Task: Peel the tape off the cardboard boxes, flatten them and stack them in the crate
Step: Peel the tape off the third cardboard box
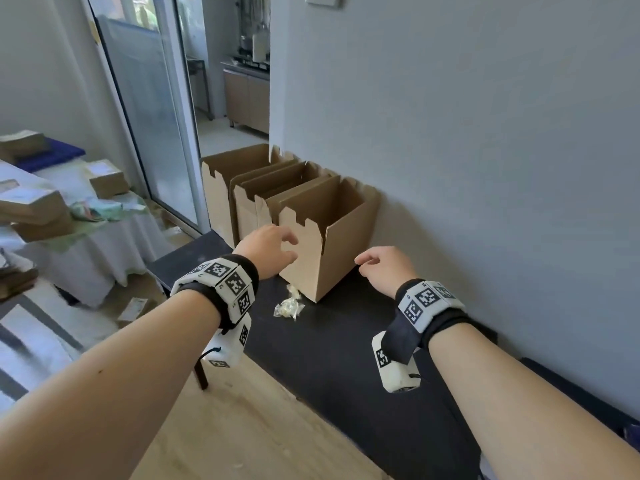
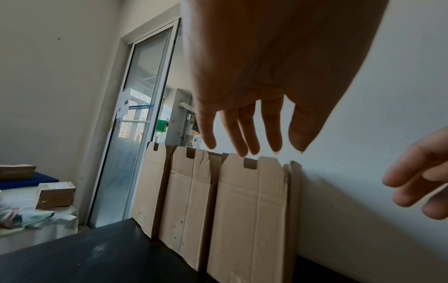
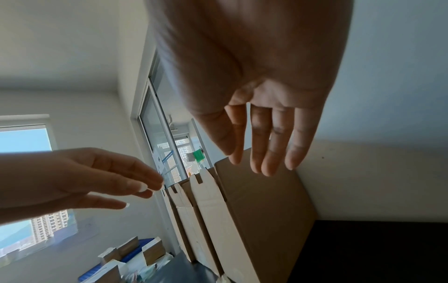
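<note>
Three open-topped cardboard boxes stand in a row on a dark bench (image 1: 346, 341) against the wall. The nearest box (image 1: 332, 251) (image 2: 247, 210) (image 3: 261, 210) sits between my hands. My left hand (image 1: 277, 247) (image 2: 244, 122) hovers at its left front face, fingers loose and spread, holding nothing. My right hand (image 1: 377, 268) (image 3: 264, 137) is just right of the box's near corner, fingers relaxed and empty. The other two boxes (image 1: 252, 188) (image 2: 186, 191) stand behind it. A crumpled wad of clear tape (image 1: 289, 304) lies on the bench in front of the box.
A white-covered table (image 1: 86, 247) at left carries several sealed cardboard parcels (image 1: 107, 178) and a blue crate (image 1: 52, 155). A glass sliding door (image 1: 152, 116) stands behind the boxes. Wooden floor (image 1: 242, 427) lies below the bench. The grey wall (image 1: 485, 168) borders the bench on the right.
</note>
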{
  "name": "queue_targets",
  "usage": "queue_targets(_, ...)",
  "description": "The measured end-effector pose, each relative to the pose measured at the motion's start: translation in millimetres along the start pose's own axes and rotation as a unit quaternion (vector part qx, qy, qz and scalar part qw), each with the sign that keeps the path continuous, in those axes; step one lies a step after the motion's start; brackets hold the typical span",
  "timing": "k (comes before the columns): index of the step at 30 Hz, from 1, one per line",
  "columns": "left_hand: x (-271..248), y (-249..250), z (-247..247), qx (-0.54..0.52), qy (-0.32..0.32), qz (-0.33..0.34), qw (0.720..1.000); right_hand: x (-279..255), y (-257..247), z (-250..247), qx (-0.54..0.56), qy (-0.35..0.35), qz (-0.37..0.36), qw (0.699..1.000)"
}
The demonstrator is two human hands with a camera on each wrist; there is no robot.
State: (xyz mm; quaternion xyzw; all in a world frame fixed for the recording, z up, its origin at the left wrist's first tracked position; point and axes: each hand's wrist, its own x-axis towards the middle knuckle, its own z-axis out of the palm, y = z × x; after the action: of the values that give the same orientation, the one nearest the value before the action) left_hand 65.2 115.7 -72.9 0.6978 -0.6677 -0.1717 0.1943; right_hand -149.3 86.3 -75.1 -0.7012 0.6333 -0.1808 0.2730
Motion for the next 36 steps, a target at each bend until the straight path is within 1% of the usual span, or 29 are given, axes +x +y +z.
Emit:
queue_targets(3, 34, -12, -6, -0.011, 0.031, 0.010, 0.999, 36, -6, 7, 0.021, 0.012, -0.010, 1.000)
queue_targets(8, 85, -12, -15, -0.057, 0.083, 0.056, 0.993, 86, -21, 9, 0.037, 0.045, -0.024, 0.998)
queue_targets(10, 99, -13, -15, -0.070, 0.084, 0.075, 0.991, 100, -26, 13, 0.049, 0.063, -0.031, 0.996)
queue_targets(12, 111, -13, -13, -0.063, 0.039, 0.087, 0.993, 108, -28, 19, 0.064, 0.072, -0.026, 0.995)
queue_targets(14, 119, -11, -13, -0.046, -0.031, 0.090, 0.994, 113, -29, 23, 0.068, 0.076, -0.019, 0.995)
queue_targets(17, 130, -7, -14, -0.023, -0.133, 0.083, 0.987, 123, -30, 20, 0.068, 0.083, -0.001, 0.994)
queue_targets(20, 140, -8, -12, -0.002, -0.186, 0.093, 0.978, 124, -29, 18, 0.063, 0.091, 0.025, 0.993)
queue_targets(23, 149, -12, -8, 0.037, -0.210, 0.104, 0.972, 122, -28, 18, 0.064, 0.099, 0.042, 0.992)
queue_targets(29, 162, -14, -6, 0.075, -0.222, 0.140, 0.962, 117, -30, 18, 0.070, 0.107, 0.057, 0.990)
queue_targets(32, 164, -9, -2, 0.076, -0.228, 0.165, 0.957, 113, -27, 16, 0.071, 0.118, 0.062, 0.989)
queue_targets(36, 162, 1, 1, 0.061, -0.225, 0.200, 0.952, 103, -22, 16, 0.087, 0.144, 0.088, 0.982)
